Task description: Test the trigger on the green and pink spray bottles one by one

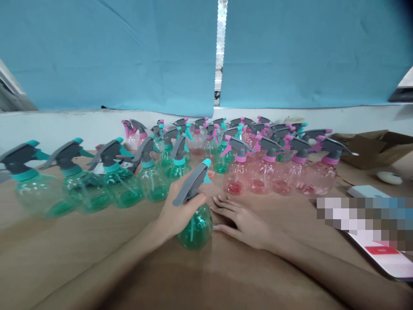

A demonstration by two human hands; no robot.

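My left hand (177, 209) is wrapped round the neck of a green spray bottle (195, 226) with a grey trigger head and teal nozzle, standing on the brown table (97, 241). My right hand (240, 217) lies flat on the table just right of that bottle, fingers stretched out, fingertips nearly touching it. Behind stand several green bottles (119, 183) on the left and several pink ones (267, 178) on the right.
A brown cardboard piece (371, 148) lies at the far right, with a white oval object (389, 177) and a white flat device (364, 190) near it. A phone or tablet (387, 256) sits at the right edge. Blue curtains (129, 51) hang behind a white ledge.
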